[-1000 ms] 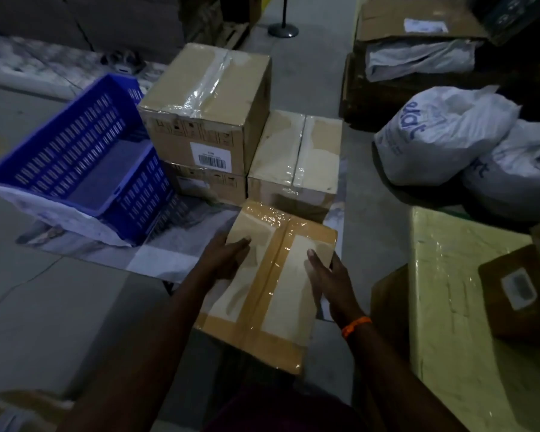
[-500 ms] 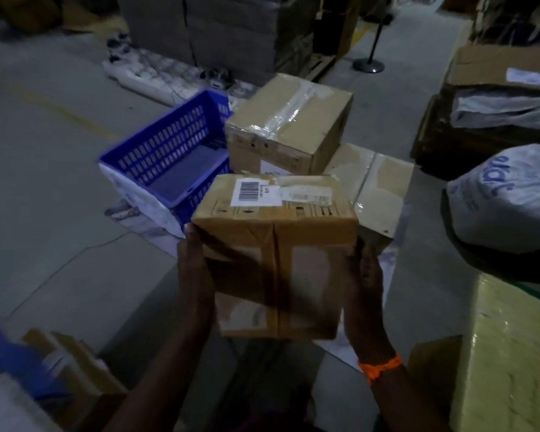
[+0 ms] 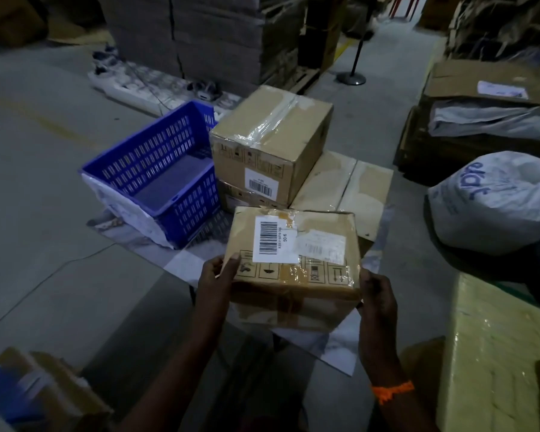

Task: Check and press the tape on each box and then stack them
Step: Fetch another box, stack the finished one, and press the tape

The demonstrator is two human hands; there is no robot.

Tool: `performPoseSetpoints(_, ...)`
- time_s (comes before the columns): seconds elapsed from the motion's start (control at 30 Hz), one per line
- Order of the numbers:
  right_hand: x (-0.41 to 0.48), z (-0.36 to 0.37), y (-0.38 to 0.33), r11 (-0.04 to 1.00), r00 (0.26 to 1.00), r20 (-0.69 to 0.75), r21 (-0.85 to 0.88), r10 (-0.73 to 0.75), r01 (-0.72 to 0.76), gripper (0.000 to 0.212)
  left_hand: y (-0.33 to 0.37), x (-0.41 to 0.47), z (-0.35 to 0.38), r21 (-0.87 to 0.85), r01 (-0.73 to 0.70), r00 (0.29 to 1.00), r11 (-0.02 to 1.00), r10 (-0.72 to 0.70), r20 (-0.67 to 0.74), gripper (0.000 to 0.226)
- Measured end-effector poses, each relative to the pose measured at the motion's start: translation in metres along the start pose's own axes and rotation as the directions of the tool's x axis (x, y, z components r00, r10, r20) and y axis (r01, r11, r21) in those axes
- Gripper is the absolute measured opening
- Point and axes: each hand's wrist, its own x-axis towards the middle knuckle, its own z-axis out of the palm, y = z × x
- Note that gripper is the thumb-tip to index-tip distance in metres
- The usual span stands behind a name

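Cardboard box (image 3: 318, 226) is up off the floor, held in mid-air just near of the two-box stack (image 3: 272, 141) and the low flat box (image 3: 343, 185), with the blue crate (image 3: 156, 169) off to the left. The left hand (image 3: 215, 282) grips the near-left corner, thumb laid on the top face and fingers tucked out of sight beneath. The right hand (image 3: 376, 294) clasps the near-right edge, fingers curled round the side. This looks like the checking step: the barcode label (image 3: 268, 238) faces up, tipped slightly toward the person, and the taped seam (image 3: 289, 304) on the near side face runs top to bottom. The box's longer axis seems to lie left to right, though it is close to square. The next move likely calls for freeing one hand to press down that wrinkled tape, then carrying the box far to set it level on the stack.
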Motion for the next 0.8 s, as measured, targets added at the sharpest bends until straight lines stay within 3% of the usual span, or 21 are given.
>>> performPoseSetpoints(0.1, 0.011, -0.011, -0.002, 0.999, 1.0, 0.012, -0.015, 0.029, -0.029, 0.066, 0.01, 0.005, 0.007, 0.055, -0.016, 0.998, 0.998, 0.013, 0.056, 0.047)
performPoseSetpoints(0.23, 0.032, -0.02, -0.004, 0.998, 0.996, 0.081, -0.04, 0.041, -0.038, 0.04, 0.012, 0.011, 0.004, 0.075, -0.012, 0.995, 0.997, 0.004, 0.1, 0.064)
performPoseSetpoints(0.37, 0.056, -0.019, -0.014, 0.995, 0.982, 0.171, -0.075, 0.08, -0.068, 0.039, 0.021, 0.025, 0.001, 0.124, -0.016, 0.99, 0.992, -0.001, 0.139, 0.036)
performPoseSetpoints(0.53, 0.071, -0.001, -0.036, 0.985, 0.94, 0.298, -0.076, 0.168, -0.152, 0.037, 0.05, 0.036, 0.021, 0.184, -0.076, 0.982, 0.98, 0.041, 0.184, 0.042)
performPoseSetpoints(0.67, 0.049, 0.021, -0.045, 0.995, 0.926, 0.364, -0.044, 0.1, -0.091, 0.031, 0.055, 0.028, 0.01, 0.22, -0.137, 0.99, 0.966, 0.126, 0.063, 0.057)
performPoseSetpoints(0.8, 0.028, 0.041, -0.041, 0.999, 0.905, 0.423, -0.031, 0.047, -0.037, 0.054, 0.049, 0.009, -0.04, 0.156, -0.29, 0.954, 0.944, 0.298, -0.026, 0.06)
